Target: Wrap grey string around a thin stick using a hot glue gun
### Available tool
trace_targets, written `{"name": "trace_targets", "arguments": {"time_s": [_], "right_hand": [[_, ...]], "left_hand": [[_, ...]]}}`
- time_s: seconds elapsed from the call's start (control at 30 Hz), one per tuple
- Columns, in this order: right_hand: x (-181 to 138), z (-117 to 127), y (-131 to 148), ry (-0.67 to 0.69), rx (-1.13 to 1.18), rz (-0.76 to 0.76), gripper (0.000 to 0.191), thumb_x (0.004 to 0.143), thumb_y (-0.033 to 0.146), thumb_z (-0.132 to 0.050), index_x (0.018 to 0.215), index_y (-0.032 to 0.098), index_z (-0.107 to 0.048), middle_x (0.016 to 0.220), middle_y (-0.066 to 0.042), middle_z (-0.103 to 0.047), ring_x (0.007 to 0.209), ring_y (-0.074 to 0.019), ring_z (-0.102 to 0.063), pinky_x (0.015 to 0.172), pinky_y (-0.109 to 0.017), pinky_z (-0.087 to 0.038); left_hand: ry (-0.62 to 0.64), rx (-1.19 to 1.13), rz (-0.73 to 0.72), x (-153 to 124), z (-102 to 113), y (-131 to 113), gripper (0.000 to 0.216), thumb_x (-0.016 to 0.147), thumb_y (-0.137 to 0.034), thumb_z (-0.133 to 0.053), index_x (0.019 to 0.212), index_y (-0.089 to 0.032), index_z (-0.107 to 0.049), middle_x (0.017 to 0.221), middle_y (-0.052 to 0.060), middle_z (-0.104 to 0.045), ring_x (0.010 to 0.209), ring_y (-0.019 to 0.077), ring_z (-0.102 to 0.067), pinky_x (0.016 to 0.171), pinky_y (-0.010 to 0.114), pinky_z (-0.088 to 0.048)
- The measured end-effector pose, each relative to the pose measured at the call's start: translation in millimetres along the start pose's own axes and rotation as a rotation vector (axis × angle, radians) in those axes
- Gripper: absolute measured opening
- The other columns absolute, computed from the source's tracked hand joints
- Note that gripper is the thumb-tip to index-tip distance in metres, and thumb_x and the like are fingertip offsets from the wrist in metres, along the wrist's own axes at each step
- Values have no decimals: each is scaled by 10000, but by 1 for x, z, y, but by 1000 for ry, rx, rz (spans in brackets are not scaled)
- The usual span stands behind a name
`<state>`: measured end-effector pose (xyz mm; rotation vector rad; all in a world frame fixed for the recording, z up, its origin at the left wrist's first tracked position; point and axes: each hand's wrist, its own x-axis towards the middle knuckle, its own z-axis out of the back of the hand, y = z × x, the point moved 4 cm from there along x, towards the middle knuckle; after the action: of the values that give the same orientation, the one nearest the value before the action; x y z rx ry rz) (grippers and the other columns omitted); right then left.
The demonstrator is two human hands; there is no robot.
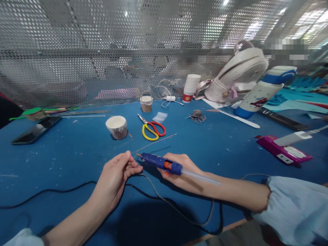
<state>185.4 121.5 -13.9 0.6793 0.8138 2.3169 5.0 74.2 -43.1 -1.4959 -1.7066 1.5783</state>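
Note:
My left hand [116,174] is closed in a pinch on one end of a thin wire-like stick [156,141], which points away to the right. A grey cord [153,186] runs out from under these fingers; whether they grip it too, I cannot tell. Wrapped in my right hand [179,167] is a blue glue gun [156,160], a clear glue stick [201,177] poking from its back. Its nozzle is close to the left fingertips, at the near end of the thin stick. Just beyond lie scissors [151,131] with one yellow and one red handle, beside a whitish cup [116,127].
A black cable [64,189] crosses the blue table [77,164] in front of me. Farther back stand a small basket-like cup [146,103], stacked paper cups [191,88], a backpack [238,75] and a bottle [263,90]. A purple glue gun [283,150] lies right, a phone [36,130] left.

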Motion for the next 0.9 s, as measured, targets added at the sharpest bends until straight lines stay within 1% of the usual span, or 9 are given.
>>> {"name": "trace_targets", "arguments": {"time_s": [0.13,0.3,0.47,0.67,0.8,0.9], "right_hand": [[1,1,0,-7,-8,-50,54,761,179,-530,725,168,-567,679,-4,-604,553,-89,-514,550,-193,-387],[0,-1,0,17,12,-2,62,763,212,-546,721,168,-561,646,3,-589,523,-82,-490,514,-188,-365],[0,0,-1,-6,-6,-58,72,770,208,-533,719,165,-562,655,-3,-594,532,-86,-497,519,-191,-371],[-1,-1,3,56,4,-45,81,775,228,-534,727,173,-570,661,-7,-605,529,-88,-500,523,-196,-373],[0,1,2,29,-22,-75,83,776,216,-527,725,171,-574,677,-11,-608,545,-92,-505,531,-198,-374],[0,0,1,17,-41,-71,86,778,216,-524,726,164,-570,669,-11,-602,534,-89,-499,527,-200,-370]], "left_hand": [[-4,0,-1,0,0,0,196,751,-268,-662,624,-127,-612,558,8,-611,529,134,-636,601,237,-544],[0,1,2,-1,-1,-1,221,751,-271,-666,602,-119,-606,542,9,-602,521,131,-631,592,228,-541],[0,-5,-8,-2,0,0,196,747,-262,-668,619,-123,-613,554,5,-609,519,127,-631,600,232,-542],[12,5,-5,0,0,1,214,730,-291,-690,620,-125,-609,560,7,-612,524,122,-627,593,218,-536],[8,6,-10,0,2,1,199,744,-279,-674,629,-130,-610,560,4,-609,529,130,-635,604,229,-539],[7,10,-15,-1,2,1,197,750,-276,-667,632,-131,-608,564,6,-611,536,133,-638,605,230,-539]]}}
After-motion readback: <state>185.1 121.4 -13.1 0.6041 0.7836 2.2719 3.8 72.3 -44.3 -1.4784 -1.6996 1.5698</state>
